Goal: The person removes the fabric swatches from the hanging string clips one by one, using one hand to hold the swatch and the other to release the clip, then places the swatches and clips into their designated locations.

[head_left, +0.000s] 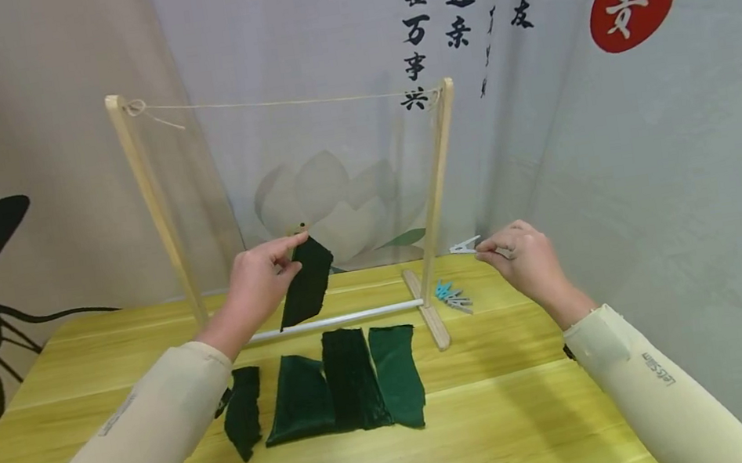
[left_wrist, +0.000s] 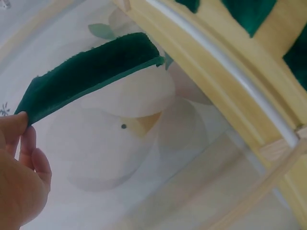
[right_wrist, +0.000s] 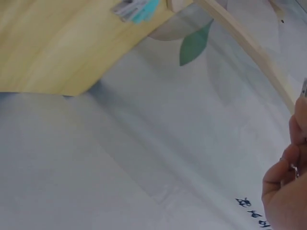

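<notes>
My left hand (head_left: 262, 277) pinches a dark green cloth piece (head_left: 309, 278) by its upper corner, and the cloth hangs in front of the wooden frame's white bar. In the left wrist view the same cloth (left_wrist: 91, 74) stretches away from the thumb and fingertips. Over on the right, my right hand (head_left: 524, 253) holds a light grey clothespin (head_left: 464, 247) between thumb and fingers, raised above the table's back edge. Only the tip of that clothespin (right_wrist: 304, 87) shows in the right wrist view. A thin string (head_left: 282, 102) runs between the two posts above both hands.
Several dark green cloth pieces (head_left: 349, 381) lie on the wooden table (head_left: 499, 435) before the frame. Blue and grey clothespins (head_left: 453, 297) lie beside the right post (head_left: 438, 190), whose flat foot (head_left: 428, 310) rests on the table. A printed curtain (head_left: 329, 32) hangs behind.
</notes>
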